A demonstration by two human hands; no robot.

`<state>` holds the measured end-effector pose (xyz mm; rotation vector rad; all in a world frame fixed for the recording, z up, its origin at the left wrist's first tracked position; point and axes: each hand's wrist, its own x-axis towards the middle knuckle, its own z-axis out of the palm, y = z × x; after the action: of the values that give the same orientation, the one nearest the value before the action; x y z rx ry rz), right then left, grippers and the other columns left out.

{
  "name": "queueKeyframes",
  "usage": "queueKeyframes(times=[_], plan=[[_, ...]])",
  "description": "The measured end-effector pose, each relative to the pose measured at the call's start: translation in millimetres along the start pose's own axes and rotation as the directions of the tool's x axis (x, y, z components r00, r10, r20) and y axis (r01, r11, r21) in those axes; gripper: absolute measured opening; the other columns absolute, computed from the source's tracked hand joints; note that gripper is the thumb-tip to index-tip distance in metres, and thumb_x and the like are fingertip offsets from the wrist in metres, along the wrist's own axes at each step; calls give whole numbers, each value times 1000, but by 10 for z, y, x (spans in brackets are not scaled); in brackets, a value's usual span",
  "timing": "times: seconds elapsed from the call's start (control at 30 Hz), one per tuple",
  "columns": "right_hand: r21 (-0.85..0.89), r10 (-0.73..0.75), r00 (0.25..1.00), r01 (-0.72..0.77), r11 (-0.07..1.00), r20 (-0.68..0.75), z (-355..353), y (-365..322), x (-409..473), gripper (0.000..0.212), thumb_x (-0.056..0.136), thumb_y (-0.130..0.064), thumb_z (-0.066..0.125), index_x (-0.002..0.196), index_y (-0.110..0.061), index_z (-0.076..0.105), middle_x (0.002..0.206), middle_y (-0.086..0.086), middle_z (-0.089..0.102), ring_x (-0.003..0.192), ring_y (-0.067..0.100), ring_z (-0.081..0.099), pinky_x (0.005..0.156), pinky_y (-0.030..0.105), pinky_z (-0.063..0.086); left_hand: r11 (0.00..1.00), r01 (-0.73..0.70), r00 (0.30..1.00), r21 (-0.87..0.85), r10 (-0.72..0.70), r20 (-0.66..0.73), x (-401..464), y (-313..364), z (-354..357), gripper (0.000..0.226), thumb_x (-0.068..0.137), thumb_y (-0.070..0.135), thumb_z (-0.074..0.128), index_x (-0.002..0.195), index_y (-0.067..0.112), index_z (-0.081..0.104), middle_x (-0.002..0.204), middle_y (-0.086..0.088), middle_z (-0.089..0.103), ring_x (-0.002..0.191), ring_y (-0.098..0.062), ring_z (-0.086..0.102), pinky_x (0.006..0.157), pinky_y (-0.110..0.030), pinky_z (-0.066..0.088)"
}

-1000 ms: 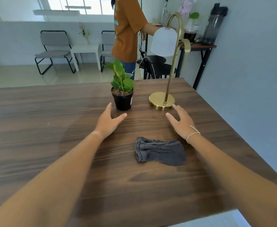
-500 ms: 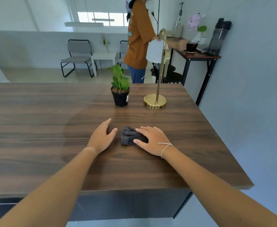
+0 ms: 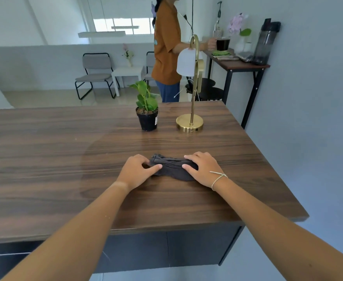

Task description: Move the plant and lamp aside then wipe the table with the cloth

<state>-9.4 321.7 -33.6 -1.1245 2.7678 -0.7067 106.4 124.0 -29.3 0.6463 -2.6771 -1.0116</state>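
A dark grey cloth point(image 3: 171, 168) lies bunched on the wooden table point(image 3: 44, 151) near its right front corner. My left hand point(image 3: 137, 171) grips the cloth's left end, thumb on top. My right hand point(image 3: 202, 168) rests over its right end, fingers curled onto it. Farther back stands a small green plant in a black pot point(image 3: 147, 113). To its right is a brass lamp point(image 3: 190, 94) with a round base and a white shade, close to the table's right edge.
A person in an orange shirt point(image 3: 166, 47) stands behind the table's far edge, hand on a dark cup at a narrow side table point(image 3: 239, 64). A grey wall runs along the right. Chairs and a white stool sit in the background.
Both hands drew back from the plant and lamp to the cloth. The right hand came onto it first, then the left took its left end. The camera view pulled back and rose.
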Motion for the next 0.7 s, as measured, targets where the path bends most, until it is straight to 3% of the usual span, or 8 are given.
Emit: queueKeyframes(times=[0.13,0.27,0.43,0.57,0.63,0.7], plan=[[33,129,991,-130,991,42,-87,-25,-20,37,89,-39,52,118,-18,59,120,8,58,116,28,46,98,38,38,997,13,998,-77,-8,63,106,94,42,25,77,34,67,94,17,59,95,1,65,95,-20,58,77,-30,44],[104,277,957,-286,953,92,-191,-18,-122,28,87,-36,56,103,-15,64,113,9,62,108,28,54,89,38,44,961,17,989,-278,24,146,196,394,149,16,82,14,59,96,17,51,91,3,59,89,-17,53,64,-21,40],[217,485,870,-491,844,86,-470,291,-555,23,84,-39,57,94,-19,62,102,5,65,95,25,58,78,33,45,904,6,953,-428,125,276,272,872,513,15,84,11,56,92,23,52,102,-1,61,96,-21,57,73,-29,48],[302,625,780,-605,737,36,-791,611,-1027,26,83,-33,59,87,-8,65,92,9,64,85,23,57,71,33,42,879,-21,890,-476,233,393,205,1401,933,22,87,14,56,106,22,49,118,-2,55,100,-20,55,64,-25,49],[318,679,733,-654,686,41,-877,739,-1262,29,82,-31,59,82,-2,64,84,9,59,76,21,52,68,32,40,890,-62,854,-452,282,437,179,1579,1142,29,87,17,56,115,22,50,122,-4,52,102,-20,54,65,-26,51],[297,715,697,-693,657,43,-918,805,-1440,30,82,-33,58,77,-4,62,79,9,55,73,21,49,66,32,39,911,-164,827,-378,336,451,137,1659,1309,37,87,20,56,124,19,50,122,-6,54,106,-21,53,77,-33,53]])
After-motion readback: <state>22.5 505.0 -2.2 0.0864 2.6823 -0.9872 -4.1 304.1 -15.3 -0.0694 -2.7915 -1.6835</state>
